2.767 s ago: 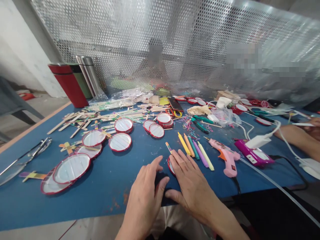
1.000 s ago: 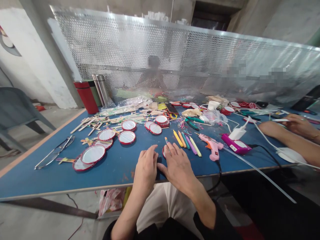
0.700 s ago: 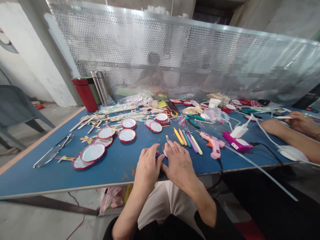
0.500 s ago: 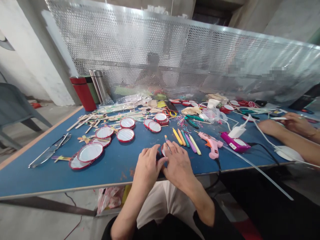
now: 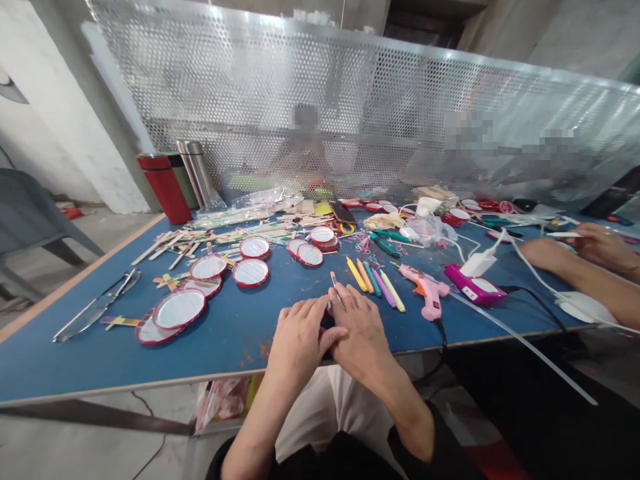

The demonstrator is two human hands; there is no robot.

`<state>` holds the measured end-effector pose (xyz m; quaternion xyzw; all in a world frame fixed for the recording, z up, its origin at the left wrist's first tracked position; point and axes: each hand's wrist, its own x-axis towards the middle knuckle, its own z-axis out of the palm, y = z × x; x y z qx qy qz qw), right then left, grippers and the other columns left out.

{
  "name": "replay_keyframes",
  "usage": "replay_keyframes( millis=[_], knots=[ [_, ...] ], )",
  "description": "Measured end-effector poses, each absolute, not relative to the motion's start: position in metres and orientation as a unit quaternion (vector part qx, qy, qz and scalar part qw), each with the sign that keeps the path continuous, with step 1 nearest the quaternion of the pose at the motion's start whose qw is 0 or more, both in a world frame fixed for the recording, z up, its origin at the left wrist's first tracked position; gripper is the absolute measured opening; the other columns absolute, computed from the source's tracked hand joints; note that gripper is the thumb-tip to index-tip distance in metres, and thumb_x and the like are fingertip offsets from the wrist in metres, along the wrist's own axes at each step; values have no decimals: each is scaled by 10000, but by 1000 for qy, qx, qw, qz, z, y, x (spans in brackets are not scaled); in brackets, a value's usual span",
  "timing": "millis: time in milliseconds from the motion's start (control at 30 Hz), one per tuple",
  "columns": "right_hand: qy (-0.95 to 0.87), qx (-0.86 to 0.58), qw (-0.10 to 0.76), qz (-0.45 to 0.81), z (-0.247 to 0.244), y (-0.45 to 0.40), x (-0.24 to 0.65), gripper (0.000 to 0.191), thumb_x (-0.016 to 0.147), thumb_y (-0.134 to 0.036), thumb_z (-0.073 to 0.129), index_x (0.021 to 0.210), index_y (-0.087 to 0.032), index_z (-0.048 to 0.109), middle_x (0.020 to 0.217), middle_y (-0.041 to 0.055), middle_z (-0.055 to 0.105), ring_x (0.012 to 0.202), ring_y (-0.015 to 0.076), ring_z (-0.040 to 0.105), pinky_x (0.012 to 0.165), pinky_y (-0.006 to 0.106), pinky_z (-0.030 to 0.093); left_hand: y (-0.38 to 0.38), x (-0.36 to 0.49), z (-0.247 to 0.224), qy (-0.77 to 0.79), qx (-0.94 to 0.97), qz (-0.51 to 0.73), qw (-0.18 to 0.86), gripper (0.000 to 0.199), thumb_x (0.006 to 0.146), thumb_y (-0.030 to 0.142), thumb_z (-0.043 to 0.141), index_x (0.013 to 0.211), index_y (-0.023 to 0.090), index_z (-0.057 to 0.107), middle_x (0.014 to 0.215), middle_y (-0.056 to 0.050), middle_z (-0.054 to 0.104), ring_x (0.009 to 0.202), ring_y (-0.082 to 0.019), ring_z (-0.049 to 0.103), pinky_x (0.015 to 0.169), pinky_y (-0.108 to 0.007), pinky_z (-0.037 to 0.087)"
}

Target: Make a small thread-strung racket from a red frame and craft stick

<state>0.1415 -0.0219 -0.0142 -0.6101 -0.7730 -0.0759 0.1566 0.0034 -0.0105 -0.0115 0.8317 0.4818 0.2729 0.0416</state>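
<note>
My left hand [image 5: 299, 335] and my right hand [image 5: 362, 331] meet at the table's front edge, thumbs close together. Between the fingers of my right hand is a thin stick [image 5: 334, 280] with an orange tip, pointing away from me. My left fingers are pressed together and curled down; what lies under them is hidden. Beyond my right hand lies a row of coloured sticks [image 5: 376, 283]. To the left are red-rimmed round discs [image 5: 251, 272], some overlapping, with a larger one [image 5: 179, 308] nearer the front.
A pink glue gun [image 5: 429, 292] and a purple power block [image 5: 475, 285] with cables lie to the right. A co-worker's hands [image 5: 590, 250] are at far right. Glasses [image 5: 97, 307] rest at left. Bottles [image 5: 165, 190], wooden sticks [image 5: 180, 244] and a perforated panel [image 5: 280, 87] stand or lie behind.
My left fingers have moved in against my right hand, and the red-rimmed piece seen between my hands is now covered. The view has shifted slightly.
</note>
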Motion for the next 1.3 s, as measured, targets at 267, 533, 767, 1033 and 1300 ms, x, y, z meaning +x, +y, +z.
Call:
replay_keyframes(
  millis=[267,533,767,1033,1300],
  knots=[
    [-773,-612,156,-67,-13,-21,141,551,871,-289,481,1388,-99,455,1485,129,400,1349,310,329,1075,465,282,-10,3,-12,477,833,276,42,460,888,482,538,1256,207,522,1224,-101,654,1079,-256,608,857,-399,452],
    [-774,-609,157,-68,-13,-22,142,564,864,-285,479,1393,-95,449,1491,131,390,1353,317,324,1073,470,288,-10,3,-12,474,836,272,48,484,888,499,524,1268,199,519,1232,-110,648,1091,-265,600,866,-417,457],
    [-775,-609,157,-64,-12,-22,142,570,862,-281,482,1399,-95,441,1498,130,381,1358,313,320,1076,474,289,-10,3,-12,475,836,271,50,476,884,492,533,1262,204,521,1233,-108,647,1088,-268,601,861,-414,456],
    [-769,-606,196,-52,-15,-21,142,618,798,-202,496,1404,-103,426,1502,137,369,1366,309,323,1084,482,292,-12,2,-10,475,833,276,62,475,899,473,521,1293,210,498,1233,-117,642,1091,-263,597,865,-413,457],
    [-790,-531,302,48,-11,-9,174,700,775,-206,589,1426,-160,337,1463,149,416,1364,262,373,1094,461,360,-7,3,-15,503,820,268,44,458,901,420,543,1301,206,477,1219,-135,637,1082,-260,614,827,-392,492]
  ],
)
